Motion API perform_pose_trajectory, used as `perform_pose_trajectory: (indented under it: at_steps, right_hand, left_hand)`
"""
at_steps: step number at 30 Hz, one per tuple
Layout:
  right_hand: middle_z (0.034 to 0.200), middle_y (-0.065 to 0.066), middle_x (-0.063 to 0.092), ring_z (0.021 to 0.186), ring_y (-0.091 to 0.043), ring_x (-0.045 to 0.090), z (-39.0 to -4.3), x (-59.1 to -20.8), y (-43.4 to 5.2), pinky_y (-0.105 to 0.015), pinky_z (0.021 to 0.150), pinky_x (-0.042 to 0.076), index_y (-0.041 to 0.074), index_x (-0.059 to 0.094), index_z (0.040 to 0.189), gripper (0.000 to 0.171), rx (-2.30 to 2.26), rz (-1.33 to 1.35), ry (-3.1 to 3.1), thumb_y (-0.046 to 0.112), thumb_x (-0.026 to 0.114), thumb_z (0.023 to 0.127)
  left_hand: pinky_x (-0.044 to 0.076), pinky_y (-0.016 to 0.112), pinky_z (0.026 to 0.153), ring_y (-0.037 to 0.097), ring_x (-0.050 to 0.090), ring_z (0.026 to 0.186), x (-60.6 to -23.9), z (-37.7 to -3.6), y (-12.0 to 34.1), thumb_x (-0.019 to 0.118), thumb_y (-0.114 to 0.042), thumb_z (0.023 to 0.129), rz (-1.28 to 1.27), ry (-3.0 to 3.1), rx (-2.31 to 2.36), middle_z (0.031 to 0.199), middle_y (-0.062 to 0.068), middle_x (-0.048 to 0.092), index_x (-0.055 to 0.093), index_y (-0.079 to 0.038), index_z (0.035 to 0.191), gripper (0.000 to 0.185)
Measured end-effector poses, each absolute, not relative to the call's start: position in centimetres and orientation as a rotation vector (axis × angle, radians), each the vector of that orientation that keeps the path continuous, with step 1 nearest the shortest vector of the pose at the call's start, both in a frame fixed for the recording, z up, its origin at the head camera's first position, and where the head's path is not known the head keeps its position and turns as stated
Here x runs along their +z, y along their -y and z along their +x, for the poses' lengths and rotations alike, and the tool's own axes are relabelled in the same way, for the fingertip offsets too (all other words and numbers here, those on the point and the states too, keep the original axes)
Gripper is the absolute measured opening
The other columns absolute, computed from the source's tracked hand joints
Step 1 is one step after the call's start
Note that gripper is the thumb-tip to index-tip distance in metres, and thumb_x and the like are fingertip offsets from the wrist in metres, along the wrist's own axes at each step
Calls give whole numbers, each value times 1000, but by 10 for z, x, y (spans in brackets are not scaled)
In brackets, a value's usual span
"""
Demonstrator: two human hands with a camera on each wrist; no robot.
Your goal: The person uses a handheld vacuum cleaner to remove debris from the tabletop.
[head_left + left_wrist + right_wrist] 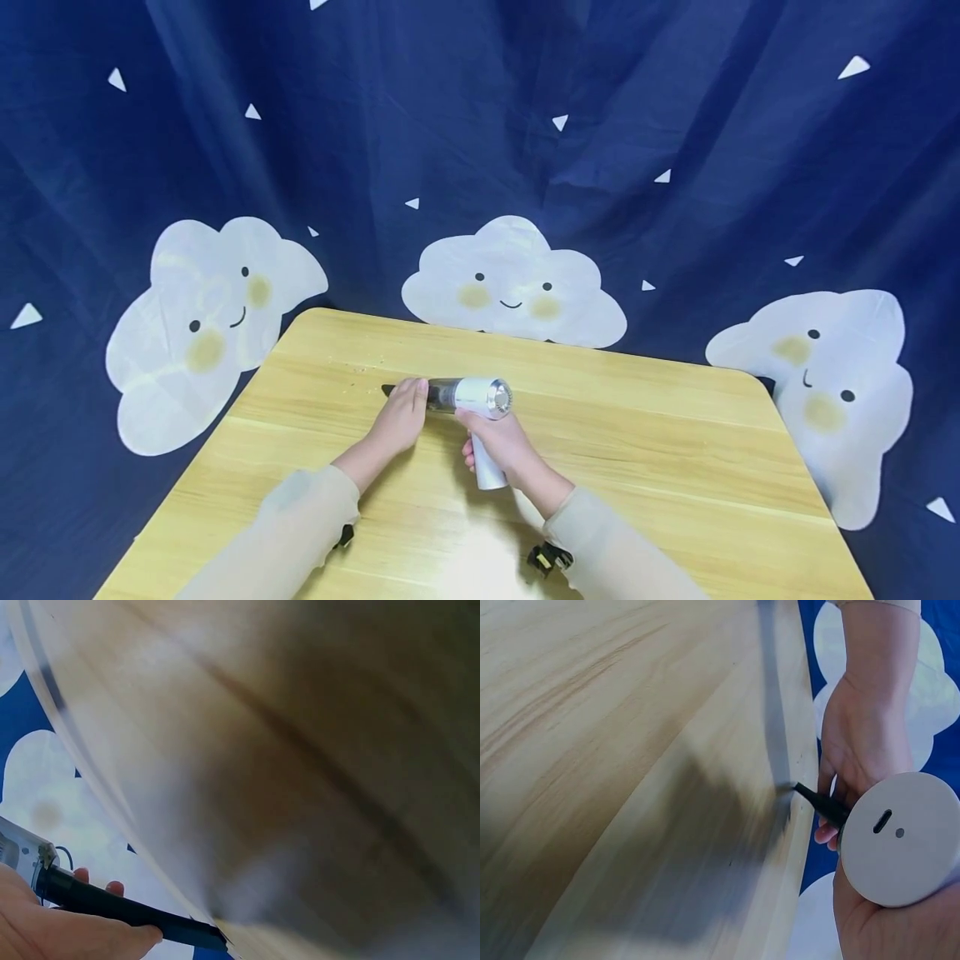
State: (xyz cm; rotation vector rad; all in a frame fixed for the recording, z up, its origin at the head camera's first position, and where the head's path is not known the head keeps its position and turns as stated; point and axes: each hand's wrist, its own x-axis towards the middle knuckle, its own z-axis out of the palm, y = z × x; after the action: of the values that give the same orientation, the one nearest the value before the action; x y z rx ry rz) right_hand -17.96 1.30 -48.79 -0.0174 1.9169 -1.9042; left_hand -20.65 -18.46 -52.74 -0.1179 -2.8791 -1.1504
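A white handheld vacuum cleaner [472, 394] is held over the middle of the table, its silver end toward the right. My right hand [508, 442] grips its handle [489, 468]; in the right wrist view the handle's round white base [904, 840] faces the camera. My left hand [402, 412] holds the slim black nozzle [127, 909], with fingers and thumb on either side of it. Between the hands shows the smoky clear dust cup [441, 395]. The nozzle's tip [799, 787] points left, close to a scatter of tiny crumbs [360, 368]. Part of the nozzle is hidden behind my left hand.
The light wooden table [645, 433] has rounded far corners. Behind and around it hangs a dark blue curtain [480, 100] with white clouds and small triangles. Each sleeve has a black device near the wrist, the right one [550, 558] showing more.
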Motion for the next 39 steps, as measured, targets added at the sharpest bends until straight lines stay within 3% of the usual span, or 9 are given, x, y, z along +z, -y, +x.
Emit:
perform_pose_trajectory:
  at_steps: [9,17,26,39]
  right_hand:
    - [61,-9,62,48,-15,60,-184,-489,-5,-31,48,56,1,58,96,36,-1902,-14,-1889,34,71,92]
    - [61,-9,62,48,-16,60,-183,-492,2,-30,47,56,-6,58,112,50,-1894,2,-1888,38,72,92]
    - [61,-9,62,47,-16,59,-182,-490,12,-30,47,55,1,59,110,42,-1911,16,-1876,37,72,91]
    - [59,-7,61,45,-14,58,-186,-493,29,-29,45,55,-3,59,110,44,-1952,68,-1846,35,72,91]
  left_hand:
    - [20,55,120,45,30,143,-527,-209,193,16,-36,112,-78,2895,-1166,152,27,38,40,10,147,62]
    - [18,55,120,45,28,144,-527,-208,199,14,-39,111,-60,2917,-1152,154,28,36,38,11,147,66]
    - [19,57,119,47,29,143,-529,-207,209,14,-37,111,-81,2907,-1151,153,29,36,39,11,146,65]
    - [17,57,120,46,25,145,-529,-211,223,3,-54,106,-62,2918,-1159,155,28,32,36,11,148,85]
